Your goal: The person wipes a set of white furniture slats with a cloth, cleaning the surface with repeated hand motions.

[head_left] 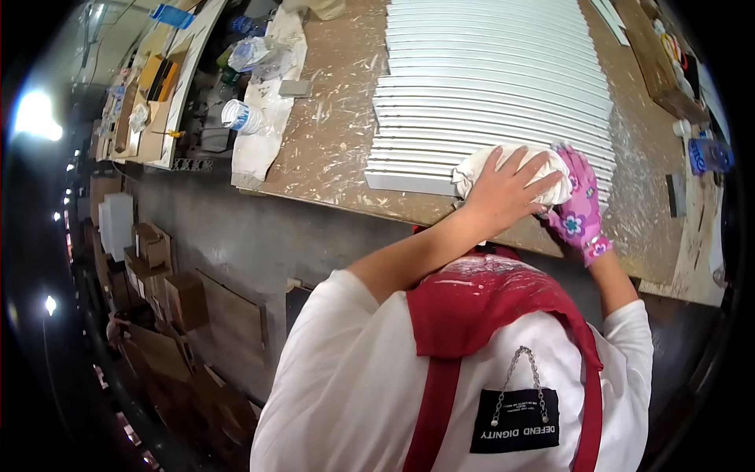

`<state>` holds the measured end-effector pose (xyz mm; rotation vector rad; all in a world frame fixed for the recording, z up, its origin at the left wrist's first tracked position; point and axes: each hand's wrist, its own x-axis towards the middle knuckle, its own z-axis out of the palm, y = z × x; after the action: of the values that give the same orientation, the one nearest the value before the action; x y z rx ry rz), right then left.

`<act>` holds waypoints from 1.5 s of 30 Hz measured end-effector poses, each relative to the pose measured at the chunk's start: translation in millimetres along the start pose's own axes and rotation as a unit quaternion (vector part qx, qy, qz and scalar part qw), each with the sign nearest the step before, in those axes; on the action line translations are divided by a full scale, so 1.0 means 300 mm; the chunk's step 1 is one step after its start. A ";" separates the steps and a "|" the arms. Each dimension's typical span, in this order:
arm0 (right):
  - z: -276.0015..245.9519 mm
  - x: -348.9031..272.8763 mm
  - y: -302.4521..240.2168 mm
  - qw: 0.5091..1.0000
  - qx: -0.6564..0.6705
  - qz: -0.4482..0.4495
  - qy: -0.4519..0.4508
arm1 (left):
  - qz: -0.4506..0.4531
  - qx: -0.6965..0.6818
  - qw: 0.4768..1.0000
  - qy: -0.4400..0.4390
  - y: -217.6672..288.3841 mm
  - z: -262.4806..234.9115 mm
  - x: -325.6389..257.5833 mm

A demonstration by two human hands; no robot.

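Paint-spattered table (334, 141), grey floor (228, 228) below; left grip (510, 189) spread on white cloth (473, 168), right grip (580, 200) unclear.

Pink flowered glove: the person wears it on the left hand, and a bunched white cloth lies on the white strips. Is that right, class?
Wrong hand: the head view shows the pink flowered glove on the right hand; the left hand is bare. The bunched white cloth does lie on the white strips.
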<state>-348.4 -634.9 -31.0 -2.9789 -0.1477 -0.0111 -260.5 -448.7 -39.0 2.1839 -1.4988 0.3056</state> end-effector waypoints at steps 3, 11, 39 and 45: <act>0.058 -0.011 0.019 0.996 -0.022 -0.013 0.089 | -0.064 0.025 0.997 -0.018 -0.138 -0.032 -0.114; 0.016 0.009 -0.022 0.995 -0.011 -0.020 0.101 | -0.087 -0.045 0.995 0.003 -0.200 -0.179 -0.104; -0.008 0.061 0.039 0.996 -0.012 -0.053 0.064 | -0.117 0.085 0.989 -0.039 -0.276 -0.250 -0.185; -0.025 0.044 0.057 0.998 -0.007 -0.036 0.045 | -0.168 0.057 0.984 -0.026 -0.317 -0.223 -0.268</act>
<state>-333.6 -651.5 -26.2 -2.9792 -0.2441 -0.1549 -197.8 -322.1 -40.4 2.5036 -1.1324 0.2257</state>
